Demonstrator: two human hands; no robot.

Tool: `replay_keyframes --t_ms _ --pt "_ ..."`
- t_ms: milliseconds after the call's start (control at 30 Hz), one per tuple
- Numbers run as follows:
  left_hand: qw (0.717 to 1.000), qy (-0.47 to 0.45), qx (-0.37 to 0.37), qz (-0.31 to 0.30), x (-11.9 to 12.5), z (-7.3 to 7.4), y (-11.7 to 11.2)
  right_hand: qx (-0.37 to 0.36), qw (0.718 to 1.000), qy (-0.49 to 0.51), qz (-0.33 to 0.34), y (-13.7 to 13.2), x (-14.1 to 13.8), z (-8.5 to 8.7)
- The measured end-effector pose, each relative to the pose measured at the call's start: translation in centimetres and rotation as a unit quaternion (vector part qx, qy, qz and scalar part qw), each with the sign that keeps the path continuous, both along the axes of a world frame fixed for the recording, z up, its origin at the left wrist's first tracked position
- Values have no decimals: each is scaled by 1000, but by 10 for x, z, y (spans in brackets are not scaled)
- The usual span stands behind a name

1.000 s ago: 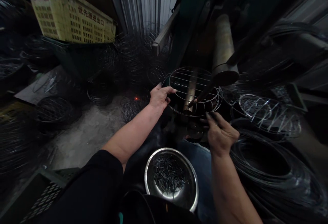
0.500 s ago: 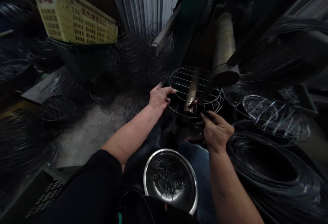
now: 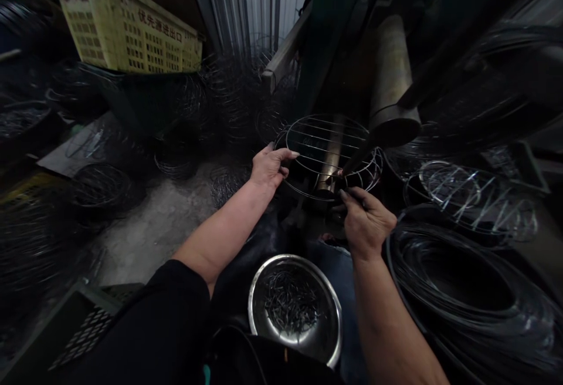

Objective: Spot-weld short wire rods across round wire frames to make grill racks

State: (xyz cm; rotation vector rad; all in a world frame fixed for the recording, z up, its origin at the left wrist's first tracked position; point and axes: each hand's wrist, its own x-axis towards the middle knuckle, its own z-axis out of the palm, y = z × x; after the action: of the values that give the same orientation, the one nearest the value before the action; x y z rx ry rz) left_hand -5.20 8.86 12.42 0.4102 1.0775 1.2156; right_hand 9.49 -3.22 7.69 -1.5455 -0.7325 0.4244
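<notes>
A round wire rack [image 3: 313, 141] with parallel bars and curved side wires lies between the two metal rods of a machine. My left hand [image 3: 269, 168] is closed on the rack's left rim, thumb on top. At the rack's front right edge, my right hand [image 3: 367, 220] is pinched shut; what lies between its fingertips is too dark to make out. The thick upper rod [image 3: 393, 80] carries a slanted pointed arm, whose tip meets the lower brass-coloured rod [image 3: 329, 168] near a small reddish glint. Below my hands rests a steel bowl [image 3: 308, 341] of short wire pieces.
To the right lie a big coil of dark wire [image 3: 519, 308] and bent wire frames [image 3: 479, 197]. A yellow crate [image 3: 132, 33] sits on a dark bin at the upper left. A green crate [image 3: 83, 332] stands at the lower left, with wire bundles beyond.
Both hands and the wire rack have shifted slightly to the left. My left hand keeps its hold on the rim, and my right hand stays pinched at the front edge.
</notes>
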Motion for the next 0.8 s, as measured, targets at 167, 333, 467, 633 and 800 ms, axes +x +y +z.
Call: replay_keyframes --t_ms 167,333,467,633,800 --pt "1000 -2 1 -8 0 -3 2 1 1000 14 0 1 -4 2" --pt "1000 6 -13 5 2 -2 -1 29 999 38 -22 5 -8 -2" --pt "1000 11 -4 -9 -1 -3 -4 35 996 -79 -35 4 -2 -10" --pt "999 24 -15 -45 -16 -6 12 23 968 -246 -44 3 11 -18" --pt "991 87 -12 -99 -22 -13 51 -1 950 -307 -54 5 13 -16"
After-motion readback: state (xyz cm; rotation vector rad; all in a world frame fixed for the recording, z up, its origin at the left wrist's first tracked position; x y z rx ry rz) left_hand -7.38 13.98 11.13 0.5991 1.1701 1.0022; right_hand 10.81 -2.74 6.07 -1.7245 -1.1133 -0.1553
